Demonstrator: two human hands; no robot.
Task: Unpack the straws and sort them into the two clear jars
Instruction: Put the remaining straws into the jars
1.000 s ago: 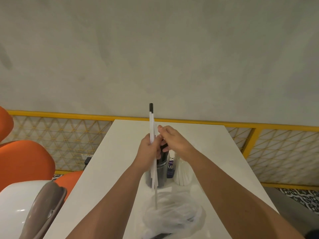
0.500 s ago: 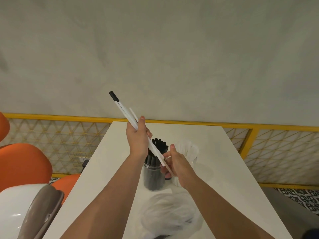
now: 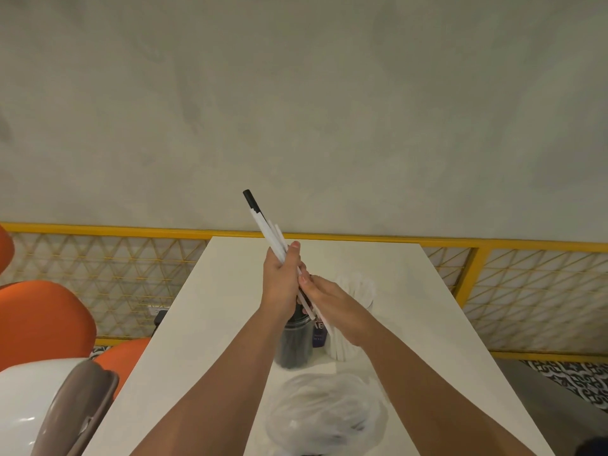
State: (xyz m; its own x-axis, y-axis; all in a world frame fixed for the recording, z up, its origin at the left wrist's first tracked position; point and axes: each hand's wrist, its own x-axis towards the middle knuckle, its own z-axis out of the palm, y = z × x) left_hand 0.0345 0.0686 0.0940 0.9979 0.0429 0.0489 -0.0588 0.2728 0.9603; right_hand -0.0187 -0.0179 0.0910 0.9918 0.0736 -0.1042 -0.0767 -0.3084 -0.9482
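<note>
My left hand (image 3: 283,284) grips a small bundle of paper-wrapped straws (image 3: 266,228) tilted up to the left; one black straw tip pokes out of the top wrapper. My right hand (image 3: 332,304) holds the lower end of the bundle just below the left hand. Behind and under the hands stand two clear jars: the left jar (image 3: 294,347) holds black straws, the right jar (image 3: 353,291) holds white straws. A crumpled clear plastic bag (image 3: 325,416) with more straws lies on the white table (image 3: 223,291) near me.
A small dark purple container (image 3: 318,335) sits between the jars. A yellow lattice railing (image 3: 493,291) runs behind the table. Orange chairs (image 3: 39,317) and a white-and-brown chair (image 3: 59,406) stand at the left.
The bundle went from upright to tilted left. My right hand dropped to the lower end, then slid back up next to the left hand. The left hand lowered slightly toward the jars.
</note>
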